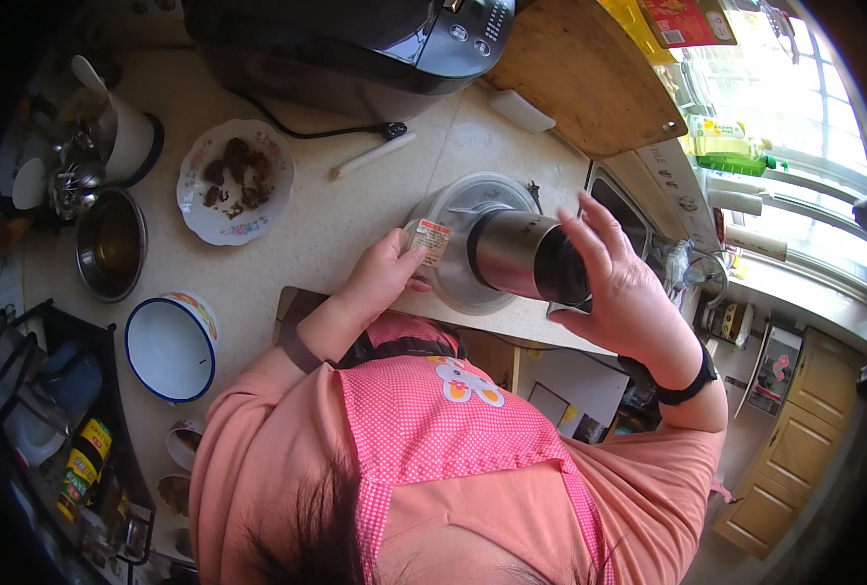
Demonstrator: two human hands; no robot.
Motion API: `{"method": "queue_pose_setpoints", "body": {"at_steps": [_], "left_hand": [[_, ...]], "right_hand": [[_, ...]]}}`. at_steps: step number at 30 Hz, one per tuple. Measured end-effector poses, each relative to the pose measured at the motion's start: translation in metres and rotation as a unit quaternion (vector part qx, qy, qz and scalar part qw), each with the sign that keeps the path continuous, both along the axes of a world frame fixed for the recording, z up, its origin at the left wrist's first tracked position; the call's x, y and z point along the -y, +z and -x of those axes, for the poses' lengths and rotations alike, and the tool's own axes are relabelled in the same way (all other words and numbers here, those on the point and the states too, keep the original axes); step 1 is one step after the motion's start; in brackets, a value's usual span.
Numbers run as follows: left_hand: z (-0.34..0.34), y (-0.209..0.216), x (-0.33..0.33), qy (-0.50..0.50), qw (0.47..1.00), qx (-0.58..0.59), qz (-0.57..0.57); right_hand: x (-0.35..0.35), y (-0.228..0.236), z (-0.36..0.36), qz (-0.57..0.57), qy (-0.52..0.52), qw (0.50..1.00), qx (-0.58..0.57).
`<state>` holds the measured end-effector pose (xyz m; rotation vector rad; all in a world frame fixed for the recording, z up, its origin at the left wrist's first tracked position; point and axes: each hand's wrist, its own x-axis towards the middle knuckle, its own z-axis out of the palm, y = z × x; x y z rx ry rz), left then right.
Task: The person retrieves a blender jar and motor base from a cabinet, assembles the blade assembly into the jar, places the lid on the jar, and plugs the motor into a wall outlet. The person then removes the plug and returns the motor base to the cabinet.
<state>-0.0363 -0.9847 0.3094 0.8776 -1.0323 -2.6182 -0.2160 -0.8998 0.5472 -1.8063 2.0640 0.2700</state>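
On the counter in front of me stands a round, clear plastic tub [462, 292] with a paper label [432, 241] at its left side. Over it is a brushed-metal cylinder with a black end [523, 255], which looks like a small appliance; it leans toward the right in this view. My left hand [386, 268] grips the tub's left edge, thumb by the label. Beside the cylinder's black end is my right hand [616, 283], fingers apart and curved; whether its fingertips touch the cylinder is unclear.
Left of the tub are a floral plate [188, 195] with dark brown pieces, a steel bowl [133, 219] and a white enamel basin [170, 349]. A black cooker [355, 58] and a wooden board [579, 73] stand behind. A dark cord [331, 135] lies near a white stick [380, 154].
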Motion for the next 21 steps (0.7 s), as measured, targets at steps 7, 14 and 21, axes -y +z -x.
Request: {"method": "queue_pose_setpoints", "body": {"at_steps": [7, 14, 21], "left_hand": [[0.001, -0.003, -0.002, 0.008, 1.000, 0.005, 0.002], [0.005, -0.005, -0.002, 0.022, 1.000, 0.002, -0.009], [0.007, -0.006, 0.005, -0.003, 1.000, 0.004, 0.001]], "right_hand": [[0.002, -0.009, 0.002, 0.003, -0.014, 0.999, -0.033], [0.000, -0.019, -0.007, -0.007, -0.066, 0.995, -0.079], [0.002, -0.008, 0.009, 0.052, 0.041, 0.998, -0.013]]}}
